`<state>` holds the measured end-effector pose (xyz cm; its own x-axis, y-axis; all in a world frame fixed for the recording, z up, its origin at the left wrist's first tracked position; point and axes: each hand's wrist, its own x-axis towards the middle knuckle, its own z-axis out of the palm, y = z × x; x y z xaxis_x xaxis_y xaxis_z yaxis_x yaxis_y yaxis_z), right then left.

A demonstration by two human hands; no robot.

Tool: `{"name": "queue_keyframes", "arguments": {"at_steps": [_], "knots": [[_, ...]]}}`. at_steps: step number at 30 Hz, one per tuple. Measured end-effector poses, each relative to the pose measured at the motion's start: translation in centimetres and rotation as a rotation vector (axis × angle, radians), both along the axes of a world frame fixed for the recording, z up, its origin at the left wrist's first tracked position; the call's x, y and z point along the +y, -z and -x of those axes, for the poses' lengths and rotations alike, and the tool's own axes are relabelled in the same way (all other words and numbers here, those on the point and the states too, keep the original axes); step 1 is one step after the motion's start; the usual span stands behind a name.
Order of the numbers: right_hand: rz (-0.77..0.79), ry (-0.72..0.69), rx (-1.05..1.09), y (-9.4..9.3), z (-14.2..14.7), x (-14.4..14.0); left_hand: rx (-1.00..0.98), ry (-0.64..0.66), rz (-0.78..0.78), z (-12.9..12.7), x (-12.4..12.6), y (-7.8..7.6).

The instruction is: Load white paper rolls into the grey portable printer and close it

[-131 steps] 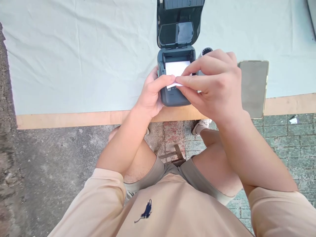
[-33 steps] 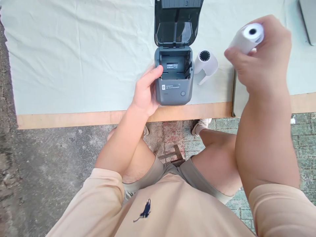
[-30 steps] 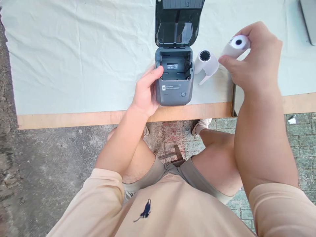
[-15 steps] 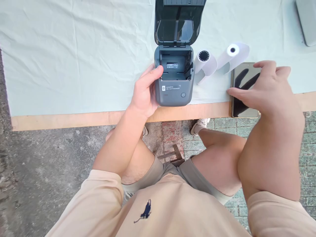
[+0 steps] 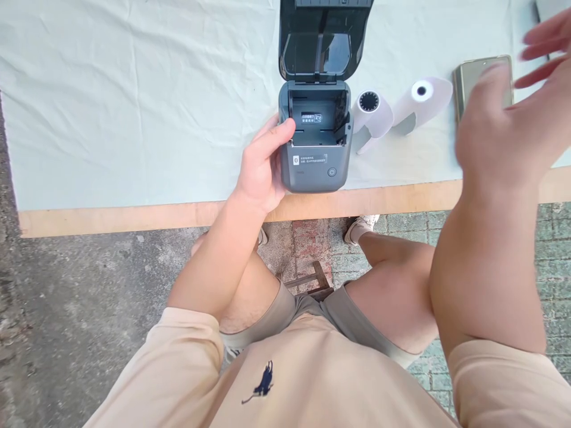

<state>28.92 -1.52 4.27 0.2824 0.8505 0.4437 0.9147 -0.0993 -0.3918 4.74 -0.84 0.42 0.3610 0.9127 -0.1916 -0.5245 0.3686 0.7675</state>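
Observation:
My left hand grips the left side of a dark grey label printer, thumb over the rim of its paper bay. The printer's lid is swung up, and I see no roll inside the bay. Just right of it lie a paper roll with a black toothed core and a second white paper roll, both with loose tails. Farther right, my right hand is spread above a smartphone, partly hiding it. That hand is blurred, its fingers apart with nothing in them.
A pale cloth covers the table, whose wooden front edge shows. At the upper right corner is part of a grey object. A wooden stool stands below, between my legs.
The smartphone has shifted away from the table's front edge, up and to the right. My right hand has let go of it and risen rightward. The left hand and printer stay put.

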Motion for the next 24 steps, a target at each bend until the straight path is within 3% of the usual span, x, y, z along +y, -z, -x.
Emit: {"name": "queue_keyframes", "arguments": {"at_steps": [2,7,12,19,24], "knots": [[0.033,-0.153,-0.076,-0.5,2.5,-0.7,-0.011,0.019,-0.011,0.0,0.0,0.0],[0.325,-0.055,-0.085,0.5,6.9,-0.1,-0.043,0.044,-0.024,0.1,-0.1,0.0],[0.448,0.004,-0.126,1.8,6.9,1.5,-0.018,0.025,-0.027,0.0,-0.2,-0.2],[0.357,-0.036,-0.139,3.0,7.0,2.1,-0.013,0.004,-0.021,0.1,-0.1,-0.5],[0.247,-0.137,-0.067,2.5,7.3,2.2,0.014,-0.033,-0.007,0.4,0.0,-0.3]]}}
